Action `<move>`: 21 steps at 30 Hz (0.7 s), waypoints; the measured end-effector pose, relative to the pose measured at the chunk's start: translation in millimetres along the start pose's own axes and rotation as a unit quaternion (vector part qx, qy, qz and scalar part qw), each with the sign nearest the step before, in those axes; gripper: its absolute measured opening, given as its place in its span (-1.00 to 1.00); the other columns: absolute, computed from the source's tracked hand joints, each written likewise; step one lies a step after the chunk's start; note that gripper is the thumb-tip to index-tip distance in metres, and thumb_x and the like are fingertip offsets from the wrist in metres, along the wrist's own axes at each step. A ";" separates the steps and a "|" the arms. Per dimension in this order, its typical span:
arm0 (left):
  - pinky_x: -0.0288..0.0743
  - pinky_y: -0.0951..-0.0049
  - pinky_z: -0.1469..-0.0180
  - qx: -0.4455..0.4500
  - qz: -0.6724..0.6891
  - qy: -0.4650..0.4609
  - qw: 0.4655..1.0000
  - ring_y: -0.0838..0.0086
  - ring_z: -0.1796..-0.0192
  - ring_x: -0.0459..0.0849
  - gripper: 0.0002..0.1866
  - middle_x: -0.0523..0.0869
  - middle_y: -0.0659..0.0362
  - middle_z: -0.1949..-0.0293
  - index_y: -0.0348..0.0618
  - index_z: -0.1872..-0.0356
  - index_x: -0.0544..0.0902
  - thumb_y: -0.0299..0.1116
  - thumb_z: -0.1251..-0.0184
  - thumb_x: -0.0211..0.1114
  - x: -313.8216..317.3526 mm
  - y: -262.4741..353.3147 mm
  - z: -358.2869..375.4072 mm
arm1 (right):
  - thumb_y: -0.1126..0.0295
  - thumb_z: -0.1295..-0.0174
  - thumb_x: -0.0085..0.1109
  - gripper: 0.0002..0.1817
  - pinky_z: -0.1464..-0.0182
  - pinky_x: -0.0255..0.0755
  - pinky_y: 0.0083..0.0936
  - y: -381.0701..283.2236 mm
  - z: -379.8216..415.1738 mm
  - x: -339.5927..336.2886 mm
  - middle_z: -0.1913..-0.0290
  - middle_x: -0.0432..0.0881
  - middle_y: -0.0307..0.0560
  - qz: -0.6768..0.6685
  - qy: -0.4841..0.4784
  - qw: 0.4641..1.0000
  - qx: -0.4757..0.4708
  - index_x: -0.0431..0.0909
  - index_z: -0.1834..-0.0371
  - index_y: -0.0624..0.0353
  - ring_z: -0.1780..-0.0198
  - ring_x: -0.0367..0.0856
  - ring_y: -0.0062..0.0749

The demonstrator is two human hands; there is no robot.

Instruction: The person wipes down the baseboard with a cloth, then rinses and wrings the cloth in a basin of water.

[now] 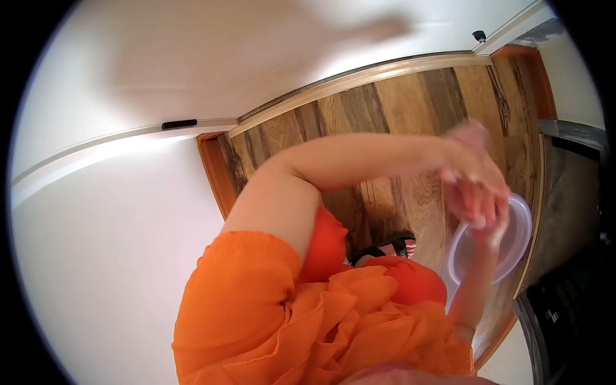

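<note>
My left arm reaches across to the right, and my left hand (471, 176) is blurred by motion, its fingers curled down over my right hand (491, 228). The right hand comes up from below and is mostly covered by the left; I cannot tell what, if anything, the hands hold between them. Right at my right wrist is a clear plastic container (525, 234), round, with a pale rim. My right forearm overlaps it in this view.
Below is a wood-plank floor (410, 96), where a foot in a black sandal (401, 246) shows. White panels (102, 269) stand at the left and top, one with a black handle (179, 124). At right is a dark appliance-like block (571, 212). My orange garment (237, 301) fills the lower middle.
</note>
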State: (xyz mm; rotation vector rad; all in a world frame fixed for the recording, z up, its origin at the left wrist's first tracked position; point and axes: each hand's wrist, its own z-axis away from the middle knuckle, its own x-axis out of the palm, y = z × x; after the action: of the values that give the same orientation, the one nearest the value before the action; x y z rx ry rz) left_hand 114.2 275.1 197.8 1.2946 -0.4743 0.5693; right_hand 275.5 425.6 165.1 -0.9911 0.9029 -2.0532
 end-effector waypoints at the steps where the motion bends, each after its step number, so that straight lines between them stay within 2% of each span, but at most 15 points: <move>1: 0.52 0.39 0.04 -0.002 0.012 0.020 1.000 0.44 0.18 0.66 -0.62 0.65 0.14 0.06 -0.13 0.13 0.70 -0.09 -0.14 0.41 -19.8 4.2 19.5 | 0.18 -0.28 0.03 -0.55 -0.06 0.39 -0.50 -9.4 -11.3 44.5 0.03 0.56 -0.11 0.024 0.031 0.999 0.029 0.42 -0.14 0.23 -0.02 0.50 -0.48; 3: 0.52 0.42 0.02 -0.042 -0.082 0.220 0.971 0.43 0.09 0.64 -0.52 0.68 0.14 0.19 -0.19 -0.10 0.55 -0.18 -0.20 0.36 -35.6 18.4 71.6 | 0.22 -0.28 0.07 -0.57 -0.05 0.38 -0.53 -12.6 -27.2 85.1 0.03 0.56 -0.14 0.126 -0.062 0.990 0.019 0.43 -0.13 0.23 -0.01 0.49 -0.52; 4: 0.50 0.40 -0.02 0.040 -0.140 0.258 0.955 0.42 0.05 0.62 -0.50 0.67 0.13 0.16 -0.18 -0.10 0.55 -0.19 -0.16 0.39 -42.3 8.0 86.3 | 0.24 -0.28 0.09 -0.58 -0.05 0.37 -0.55 -10.2 -32.7 99.5 0.03 0.56 -0.16 0.177 -0.108 0.978 0.016 0.43 -0.12 0.23 0.00 0.49 -0.55; 6: 0.45 0.35 -0.09 0.203 -0.248 0.326 0.889 0.39 -0.02 0.58 -0.47 0.64 0.13 0.11 -0.16 -0.11 0.56 -0.21 -0.09 0.43 -63.0 -39.6 113.8 | 0.28 -0.27 0.12 -0.61 -0.03 0.36 -0.58 -1.9 -41.6 123.1 0.05 0.55 -0.20 0.135 -0.145 0.977 0.082 0.44 -0.11 0.21 0.02 0.48 -0.58; 7: 0.44 0.37 -0.10 0.190 -0.255 0.309 0.896 0.41 -0.01 0.58 -0.46 0.64 0.13 0.11 -0.15 -0.11 0.56 -0.24 -0.06 0.44 -72.6 -63.2 127.3 | 0.30 -0.27 0.13 -0.63 -0.02 0.35 -0.60 1.4 -45.1 133.1 0.05 0.55 -0.22 0.114 -0.162 0.973 0.116 0.45 -0.10 0.21 0.03 0.47 -0.60; 8: 0.43 0.38 -0.10 0.178 -0.261 0.291 0.903 0.42 0.00 0.58 -0.45 0.64 0.14 0.12 -0.13 -0.10 0.56 -0.27 -0.03 0.45 -80.0 -79.0 140.1 | 0.30 -0.27 0.13 -0.63 -0.01 0.34 -0.61 4.9 -49.2 141.5 0.06 0.55 -0.23 0.148 -0.193 0.958 0.150 0.45 -0.10 0.20 0.04 0.47 -0.61; 10: 0.43 0.46 -0.05 0.093 -0.171 0.291 0.937 0.48 0.05 0.57 -0.52 0.63 0.19 0.19 -0.14 -0.04 0.58 -0.27 -0.05 0.43 -82.4 -88.9 173.0 | 0.31 -0.27 0.13 -0.64 0.00 0.34 -0.63 16.1 -56.7 155.2 0.08 0.55 -0.25 0.211 -0.251 0.920 0.216 0.45 -0.10 0.19 0.05 0.46 -0.62; 11: 0.41 0.47 0.10 0.058 -0.187 0.316 0.928 0.52 0.17 0.53 -0.60 0.59 0.21 0.29 -0.17 0.11 0.59 -0.22 -0.05 0.43 -87.9 -94.5 195.5 | 0.36 -0.26 0.11 -0.63 0.05 0.37 -0.62 13.3 -55.8 177.3 0.09 0.55 -0.23 0.268 -0.287 0.892 0.222 0.44 -0.14 0.15 0.06 0.47 -0.63; 12: 0.39 0.48 0.25 0.021 -0.202 0.340 0.918 0.56 0.30 0.49 -0.65 0.56 0.23 0.40 -0.20 0.26 0.60 -0.18 -0.05 0.43 -91.9 -98.4 220.4 | 0.39 -0.23 0.10 -0.61 0.07 0.38 -0.63 22.9 -57.4 187.2 0.10 0.55 -0.22 0.276 -0.281 0.884 0.253 0.42 -0.15 0.14 0.09 0.49 -0.60; 14: 0.31 0.50 0.35 -0.021 -0.249 0.381 0.890 0.58 0.37 0.42 -0.68 0.49 0.28 0.47 -0.20 0.41 0.55 -0.16 -0.06 0.41 -93.8 -92.1 268.2 | 0.45 -0.17 0.08 -0.55 0.12 0.42 -0.65 49.1 -64.9 199.0 0.12 0.55 -0.20 0.291 -0.275 0.864 0.307 0.38 -0.17 0.12 0.13 0.54 -0.54; 16: 0.32 0.51 0.34 -0.055 -0.275 0.423 0.861 0.58 0.38 0.44 -0.66 0.49 0.25 0.49 -0.22 0.47 0.54 -0.14 -0.08 0.40 -92.9 -94.8 308.4 | 0.44 -0.12 0.07 -0.47 0.09 0.45 -0.59 78.4 -67.6 216.6 0.07 0.54 -0.10 0.304 -0.355 0.854 0.228 0.33 -0.23 0.09 0.12 0.55 -0.45; 19: 0.35 0.51 0.32 -0.087 -0.357 0.551 0.750 0.58 0.37 0.43 -0.66 0.48 0.23 0.49 -0.23 0.48 0.50 -0.18 -0.06 0.42 -85.5 -93.3 351.6 | 0.40 -0.09 0.07 -0.47 0.02 0.46 -0.50 103.4 -72.8 256.8 0.01 0.52 0.04 0.478 -0.413 0.757 0.165 0.35 -0.22 0.12 0.08 0.55 -0.35; 21: 0.35 0.54 0.27 0.014 -0.346 0.570 0.745 0.63 0.32 0.43 -0.73 0.48 0.29 0.46 -0.19 0.46 0.49 -0.29 -0.08 0.42 -79.9 -95.0 362.0 | 0.39 -0.08 0.06 -0.55 0.03 0.47 -0.48 108.9 -68.9 279.2 -0.01 0.51 0.10 0.599 -0.427 0.673 0.080 0.42 -0.11 0.17 0.08 0.55 -0.35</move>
State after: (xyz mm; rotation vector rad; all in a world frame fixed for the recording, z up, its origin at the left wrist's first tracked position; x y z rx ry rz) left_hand 108.5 -105.0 153.8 0.8214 1.0153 0.6066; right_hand 112.7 165.4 147.2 -0.7464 0.5291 -0.4025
